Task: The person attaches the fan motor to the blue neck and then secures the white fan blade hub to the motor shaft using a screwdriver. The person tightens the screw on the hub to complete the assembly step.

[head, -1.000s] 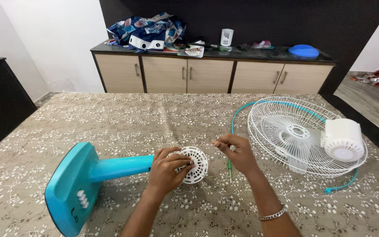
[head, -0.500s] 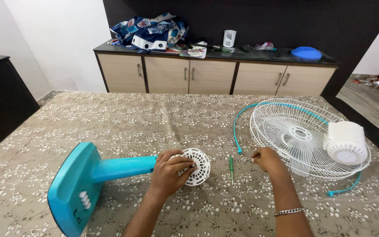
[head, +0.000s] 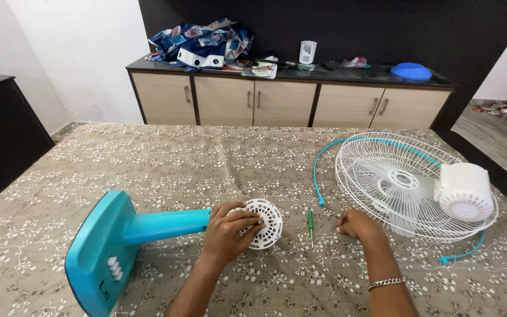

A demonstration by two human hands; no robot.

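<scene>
The left hand (head: 227,232) grips the white vented cap (head: 263,222) at the teal stand's (head: 124,240) end; the right hand (head: 356,224) rests clenched on the table (head: 177,158) — the green screwdriver (head: 310,222) lies between them. The wire guard (head: 394,176) and motor housing (head: 465,191) lie apart at right — assembly looks unfinished.

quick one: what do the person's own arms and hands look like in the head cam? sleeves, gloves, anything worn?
Both forearms are bare to the bottom edge of the picture: no sleeves and no gloves in view. The left hand carries no ring, watch or band that I can see. The right hand has a silver chain bracelet around the wrist. No tattoos or other marks show on either arm.
</scene>
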